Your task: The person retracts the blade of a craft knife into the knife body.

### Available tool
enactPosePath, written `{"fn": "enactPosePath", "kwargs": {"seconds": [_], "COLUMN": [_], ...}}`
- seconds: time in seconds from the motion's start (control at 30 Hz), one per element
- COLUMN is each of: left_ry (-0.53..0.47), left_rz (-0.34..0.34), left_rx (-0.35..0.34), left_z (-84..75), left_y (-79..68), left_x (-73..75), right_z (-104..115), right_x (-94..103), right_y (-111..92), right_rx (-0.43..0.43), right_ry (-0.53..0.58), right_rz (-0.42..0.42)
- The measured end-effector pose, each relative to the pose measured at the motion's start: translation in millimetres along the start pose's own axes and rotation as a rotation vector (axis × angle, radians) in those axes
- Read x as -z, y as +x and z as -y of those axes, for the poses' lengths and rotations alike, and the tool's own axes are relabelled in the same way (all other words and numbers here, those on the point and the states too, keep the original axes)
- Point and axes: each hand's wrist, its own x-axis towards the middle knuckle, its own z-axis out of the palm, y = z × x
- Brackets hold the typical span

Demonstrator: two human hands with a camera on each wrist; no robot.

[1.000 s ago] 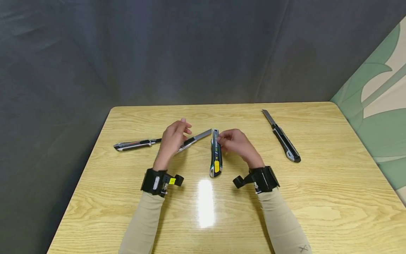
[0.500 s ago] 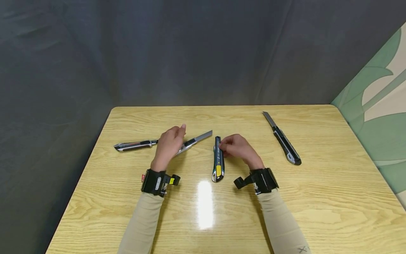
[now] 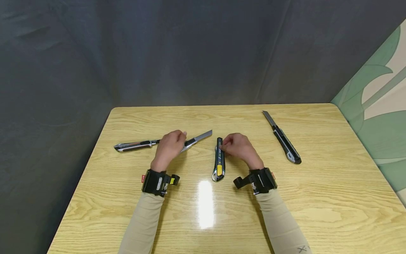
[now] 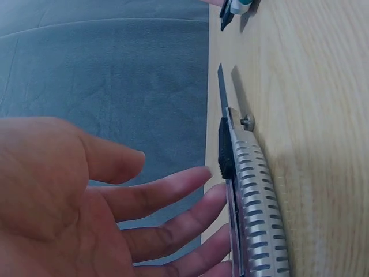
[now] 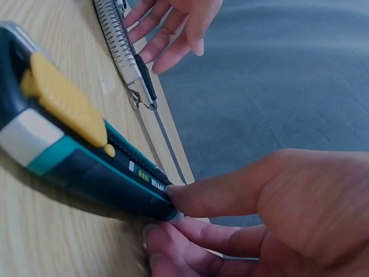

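My right hand (image 3: 240,149) pinches the far end of a dark green and black utility knife (image 3: 219,160) with a yellow slider (image 5: 68,98). Thumb above and fingers below hold that end; no blade shows out of it. Over a silver snap-off knife (image 3: 190,143) hangs my left hand (image 3: 170,147), partly covering its handle in the head view. That knife's blade is out and points to the far right. In the left wrist view the fingers are loosely spread, with the fingertips right at the ribbed metal handle (image 4: 256,202), not curled round it.
Another utility knife (image 3: 134,145) lies at the left, one end close to the left hand. At the right, a black and grey knife (image 3: 286,144) lies slanted with its blade out. A grey curtain (image 3: 203,53) hangs behind the wooden table (image 3: 317,197).
The right hand and the green knife have come slightly nearer and to the right. My left hand has lowered toward the silver knife. The other knives lie still.
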Motion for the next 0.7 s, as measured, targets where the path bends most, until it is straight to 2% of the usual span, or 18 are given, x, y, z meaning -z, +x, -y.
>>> {"fn": "enactPosePath", "kwargs": {"seconds": [0.13, 0.17, 0.2, 0.37, 0.43, 0.7], "left_ry": [0.036, 0.072, 0.065, 0.117, 0.128, 0.218], "left_rz": [0.03, 0.027, 0.046, 0.107, 0.13, 0.122], "left_rx": [0.01, -0.004, -0.006, 0.0, 0.042, 0.078], "left_z": [-1.9, 9.1, 18.2, 24.4, 0.4, -1.0], "left_y": [-0.8, 3.0, 5.5, 7.1, -1.3, 0.6], "left_x": [1.2, -4.9, -9.0, -9.1, 5.1, -1.4], "right_z": [-1, -1, -1, 0, 0, 0], "right_x": [-1.2, -1.4, -1.6, -1.8, -2.0, -0.5], "right_y": [0, 0, 0, 0, 0, -1], "right_rx": [0.003, 0.003, 0.004, 0.012, 0.018, 0.019], "right_ry": [-0.028, -0.035, -0.045, -0.076, -0.076, -0.075], "right_rz": [-0.021, -0.027, -0.034, -0.056, -0.056, -0.048]}}
